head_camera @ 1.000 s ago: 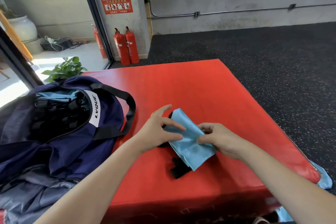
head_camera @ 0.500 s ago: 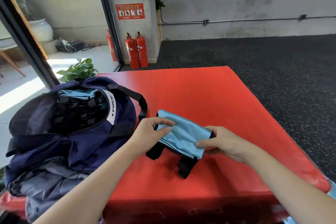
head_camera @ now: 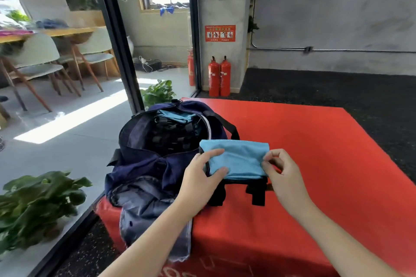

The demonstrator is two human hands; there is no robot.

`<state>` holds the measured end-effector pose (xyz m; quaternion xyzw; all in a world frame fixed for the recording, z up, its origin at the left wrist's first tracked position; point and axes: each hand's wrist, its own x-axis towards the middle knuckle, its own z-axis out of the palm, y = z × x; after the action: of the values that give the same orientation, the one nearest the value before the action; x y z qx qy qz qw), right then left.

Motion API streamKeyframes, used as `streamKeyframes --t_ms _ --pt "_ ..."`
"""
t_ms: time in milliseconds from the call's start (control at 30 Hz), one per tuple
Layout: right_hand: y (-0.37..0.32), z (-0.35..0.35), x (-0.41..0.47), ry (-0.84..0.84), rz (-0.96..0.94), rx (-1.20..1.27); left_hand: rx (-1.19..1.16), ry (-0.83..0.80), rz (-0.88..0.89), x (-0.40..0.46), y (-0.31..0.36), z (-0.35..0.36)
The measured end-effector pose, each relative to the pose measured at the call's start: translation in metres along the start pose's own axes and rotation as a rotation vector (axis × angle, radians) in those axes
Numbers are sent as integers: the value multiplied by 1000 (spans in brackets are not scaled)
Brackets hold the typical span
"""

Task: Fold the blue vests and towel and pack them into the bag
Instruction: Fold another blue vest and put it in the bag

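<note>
A folded light-blue vest (head_camera: 238, 158) with black straps hanging below it is held just above the red mat (head_camera: 315, 153). My left hand (head_camera: 202, 177) grips its left end, thumb on top. My right hand (head_camera: 281, 173) pinches its right end. The vest sits right beside the open navy bag (head_camera: 144, 164), which lies on the mat's left side. Inside the bag's mouth I see black straps and more light-blue fabric (head_camera: 177, 117).
A greyish-blue cloth (head_camera: 146, 209) hangs over the mat's front left corner under the bag. Potted plants (head_camera: 38, 204) stand on the floor at left, beside a glass partition (head_camera: 121, 51). Red fire extinguishers (head_camera: 219, 76) stand against the pillar behind. Dark rubber floor surrounds the mat.
Both hands lifted the folded vest off the mat and carried it left toward the bag's opening. The camera view turned left and up.
</note>
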<state>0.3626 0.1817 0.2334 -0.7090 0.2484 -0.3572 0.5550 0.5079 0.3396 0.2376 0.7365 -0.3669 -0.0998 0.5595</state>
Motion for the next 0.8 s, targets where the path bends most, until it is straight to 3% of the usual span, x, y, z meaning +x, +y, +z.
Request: streamKeyframes --t_ms 200,367,633,800 --pt "-38 77 26 -123 -121 -98 -37 317 18 8 -11 -61" --pt "-61 136 64 -175 -174 -181 82 366 34 49 -22 -119" --pt "-47 203 121 -142 -86 -338 430 52 13 132 -59 -176" --pt "-14 213 118 -405 19 -713 770 -319 -148 140 -90 -182"
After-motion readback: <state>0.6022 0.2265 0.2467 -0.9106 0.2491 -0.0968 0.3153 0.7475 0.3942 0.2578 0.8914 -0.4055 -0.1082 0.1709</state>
